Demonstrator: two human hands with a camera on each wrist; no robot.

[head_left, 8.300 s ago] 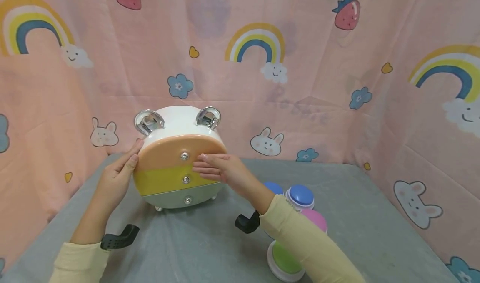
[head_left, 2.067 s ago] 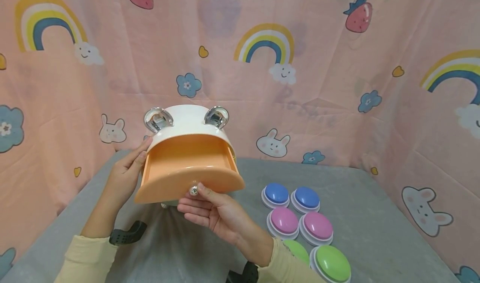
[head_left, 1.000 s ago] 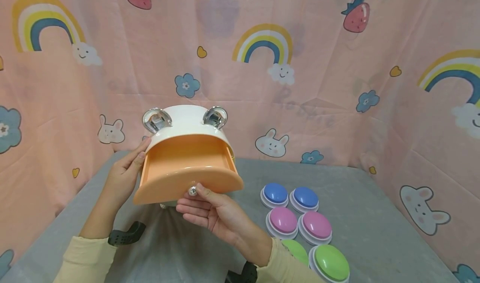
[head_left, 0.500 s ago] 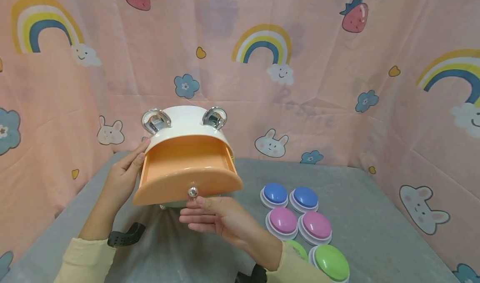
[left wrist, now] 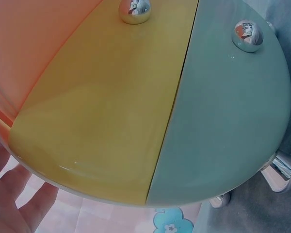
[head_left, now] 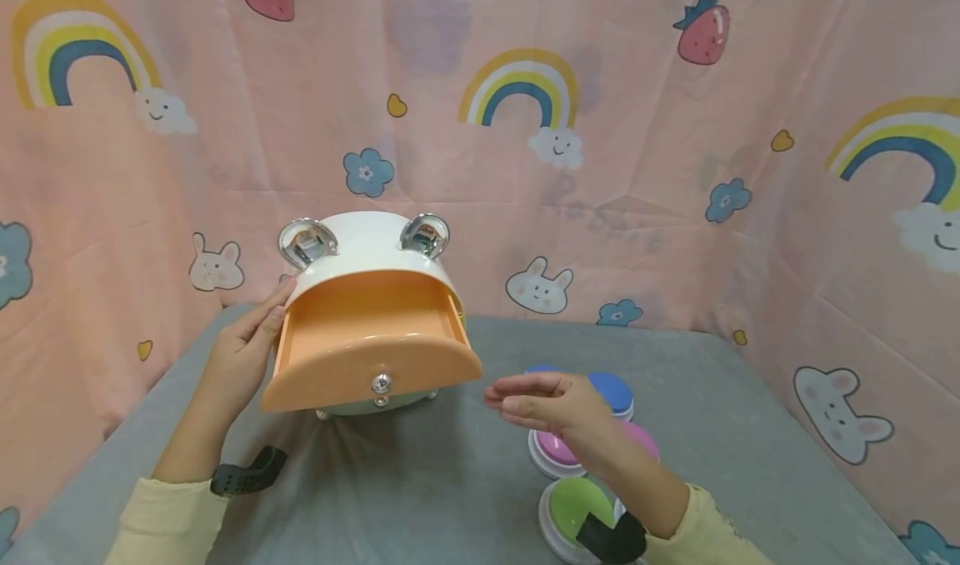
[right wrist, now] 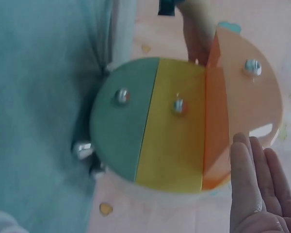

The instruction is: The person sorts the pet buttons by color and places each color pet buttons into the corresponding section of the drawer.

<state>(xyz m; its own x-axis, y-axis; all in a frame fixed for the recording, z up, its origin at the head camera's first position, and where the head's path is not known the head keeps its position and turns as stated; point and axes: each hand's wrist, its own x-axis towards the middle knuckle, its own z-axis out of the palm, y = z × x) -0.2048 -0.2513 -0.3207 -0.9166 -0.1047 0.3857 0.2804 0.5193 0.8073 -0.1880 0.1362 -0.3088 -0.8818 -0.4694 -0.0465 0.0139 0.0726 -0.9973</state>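
Observation:
A small round-bodied drawer box (head_left: 369, 238) with a white shell, silver ears and little feet stands on the cloth. Its top orange drawer (head_left: 371, 373) is pulled out and looks bare inside. The yellow drawer (left wrist: 106, 97) and green drawer (left wrist: 223, 116) below it are closed, each with a silver knob. My left hand (head_left: 243, 352) rests against the box's left side, fingers extended along it and thumb near the front edge. My right hand (head_left: 558, 407) hovers right of the orange drawer, fingers straight and nothing held. In the right wrist view its fingers overlap the drawer front.
Right of the box stand several round push buttons: blue (head_left: 611, 390), pink (head_left: 553, 448) and green (head_left: 576, 505), partly behind the right arm. Grey cloth (head_left: 405, 498) covers the table. A pink printed curtain (head_left: 637, 148) surrounds it.
The orange drawer, closed in the oldest frame, is pulled out in the later ones. My right hand has let go of its knob and moved right, over the buttons. My left hand stays.

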